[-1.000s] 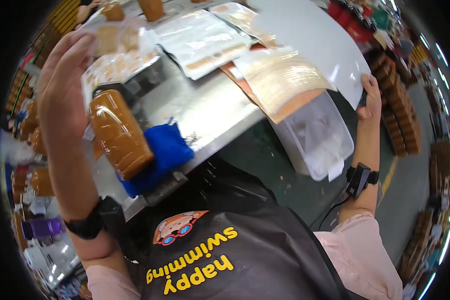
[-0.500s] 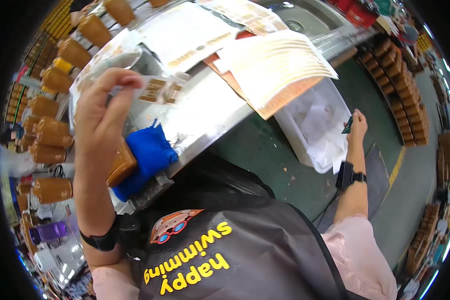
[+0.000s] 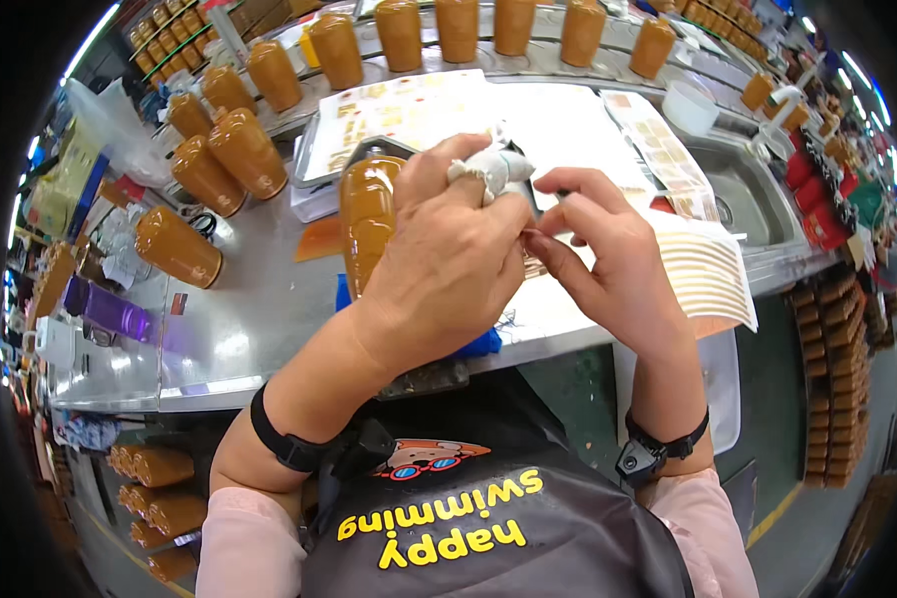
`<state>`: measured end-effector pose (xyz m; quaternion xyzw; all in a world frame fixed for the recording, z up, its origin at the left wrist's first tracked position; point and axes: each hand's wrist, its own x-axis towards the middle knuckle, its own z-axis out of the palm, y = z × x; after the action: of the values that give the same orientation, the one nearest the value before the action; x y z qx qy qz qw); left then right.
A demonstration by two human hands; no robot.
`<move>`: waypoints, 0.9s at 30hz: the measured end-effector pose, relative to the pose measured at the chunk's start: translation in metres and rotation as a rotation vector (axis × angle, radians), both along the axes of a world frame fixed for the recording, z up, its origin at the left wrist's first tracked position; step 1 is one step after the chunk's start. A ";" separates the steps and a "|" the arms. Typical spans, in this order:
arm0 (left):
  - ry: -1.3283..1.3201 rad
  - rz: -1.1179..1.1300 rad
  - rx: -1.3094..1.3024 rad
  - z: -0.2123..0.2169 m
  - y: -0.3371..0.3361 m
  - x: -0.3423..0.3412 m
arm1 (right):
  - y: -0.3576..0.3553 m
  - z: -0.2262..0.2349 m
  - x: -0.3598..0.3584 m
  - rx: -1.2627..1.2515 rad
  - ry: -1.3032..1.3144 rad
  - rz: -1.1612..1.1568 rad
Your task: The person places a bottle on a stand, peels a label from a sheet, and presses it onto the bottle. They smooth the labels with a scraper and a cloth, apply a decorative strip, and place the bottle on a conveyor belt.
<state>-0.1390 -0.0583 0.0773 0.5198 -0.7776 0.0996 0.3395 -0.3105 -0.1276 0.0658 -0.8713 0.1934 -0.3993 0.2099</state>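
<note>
My left hand point(image 3: 453, 234) is closed in front of the bench, with a white cloth wrap point(image 3: 496, 169) around one of its fingers. What it pinches is hidden behind the knuckles. My right hand point(image 3: 613, 264) meets it from the right, thumb and fingertips drawn together; anything between them is too small to make out. Left of my left hand, partly covered by it, is a glossy brown glazed jar point(image 3: 367, 204). A blue cloth point(image 3: 483, 344) shows below the left hand. Beyond the hands lie white sheets with decals point(image 3: 394, 115).
A sheet with curved gold stripes point(image 3: 713, 269) overhangs the bench edge above a white bin point(image 3: 725, 384). Several brown jars point(image 3: 456, 30) line the back and left. At right are a steel sink point(image 3: 743, 184) and a white tub point(image 3: 690, 108). A purple bottle point(image 3: 110, 309) lies far left.
My view has swung left. My right hand has come from above the white bin to my left hand. The patterned clear decal seen in my left hand is hidden from view now.
</note>
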 end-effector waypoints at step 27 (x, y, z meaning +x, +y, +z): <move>0.383 0.071 0.543 -0.096 0.084 0.100 | -0.325 -0.128 -0.008 -0.073 0.791 -0.584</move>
<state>-0.0386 0.0254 -0.0185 0.6274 -0.6792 -0.1988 0.3247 -0.3183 -0.4530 -0.0626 -0.8723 0.4803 -0.0865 -0.0311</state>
